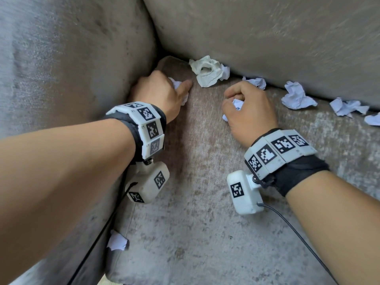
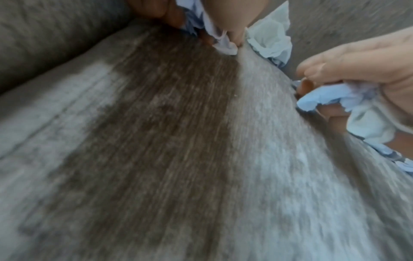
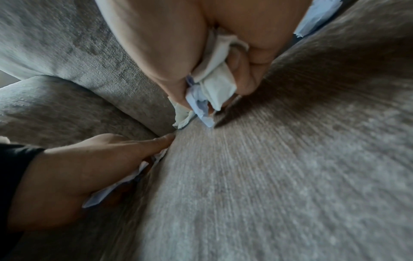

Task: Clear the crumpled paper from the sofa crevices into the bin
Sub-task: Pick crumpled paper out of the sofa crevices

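Note:
My left hand (image 1: 164, 91) sits at the corner of the grey sofa seat (image 1: 201, 182) and grips a crumpled white paper (image 1: 176, 84), its index finger stretched along the cushion. My right hand (image 1: 246, 108) is curled round another crumpled paper wad (image 1: 237, 103) in the middle of the seat; that wad (image 3: 212, 88) bulges from the fist in the right wrist view. A big paper ball (image 1: 207, 70) lies in the back crevice just beyond both hands. More paper scraps (image 1: 296, 95) line the crevice to the right. No bin is in view.
The armrest (image 1: 72, 68) rises at the left and the back cushion (image 1: 267, 38) at the rear. One paper scrap (image 1: 117, 240) sticks in the side crevice near the seat's front. Cables (image 1: 298, 231) trail from both wrist cameras over the seat.

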`<state>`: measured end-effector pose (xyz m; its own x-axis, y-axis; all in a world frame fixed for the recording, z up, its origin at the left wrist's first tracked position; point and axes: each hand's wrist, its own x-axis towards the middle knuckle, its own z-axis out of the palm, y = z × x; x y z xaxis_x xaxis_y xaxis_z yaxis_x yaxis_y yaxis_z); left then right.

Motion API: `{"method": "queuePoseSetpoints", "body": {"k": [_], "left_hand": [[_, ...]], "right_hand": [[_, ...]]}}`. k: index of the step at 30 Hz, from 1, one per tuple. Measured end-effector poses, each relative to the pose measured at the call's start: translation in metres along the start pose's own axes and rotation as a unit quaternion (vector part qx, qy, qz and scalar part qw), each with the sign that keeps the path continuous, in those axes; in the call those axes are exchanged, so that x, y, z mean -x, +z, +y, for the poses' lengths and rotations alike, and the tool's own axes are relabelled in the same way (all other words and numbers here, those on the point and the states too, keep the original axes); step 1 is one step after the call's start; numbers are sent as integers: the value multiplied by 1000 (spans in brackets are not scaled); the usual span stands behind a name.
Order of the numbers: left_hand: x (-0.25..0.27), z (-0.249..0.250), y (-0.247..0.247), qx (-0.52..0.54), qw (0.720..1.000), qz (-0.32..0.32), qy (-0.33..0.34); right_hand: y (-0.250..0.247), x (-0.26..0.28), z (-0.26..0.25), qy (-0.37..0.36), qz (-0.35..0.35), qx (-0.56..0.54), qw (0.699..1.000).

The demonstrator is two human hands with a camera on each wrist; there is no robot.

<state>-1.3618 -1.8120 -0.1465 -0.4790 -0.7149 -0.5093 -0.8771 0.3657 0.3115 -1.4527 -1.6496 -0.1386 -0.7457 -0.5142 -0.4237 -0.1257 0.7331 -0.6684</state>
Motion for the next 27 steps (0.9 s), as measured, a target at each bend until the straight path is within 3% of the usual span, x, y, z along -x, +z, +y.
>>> {"method": "queuePoseSetpoints", "body": {"k": [3,11,15,20,27], "left_hand": [[8,-2,4,-29,999,14,19],[28,-12,5,16,997,56,52],[39,-22,3,86,994,66,30],[68,-41,6,193,977,73,58],[86,-58,4,282,958,49,-11]], "right_hand": [[2,-1,-2,-8,6,12,1000],[10,-2,-15,-31,10,23,999],[15,-3,-23,-31,18,29,999],[22,-6,-38,-43,32,28,998],[32,-15,-59,-12,-23,114,993]]}}
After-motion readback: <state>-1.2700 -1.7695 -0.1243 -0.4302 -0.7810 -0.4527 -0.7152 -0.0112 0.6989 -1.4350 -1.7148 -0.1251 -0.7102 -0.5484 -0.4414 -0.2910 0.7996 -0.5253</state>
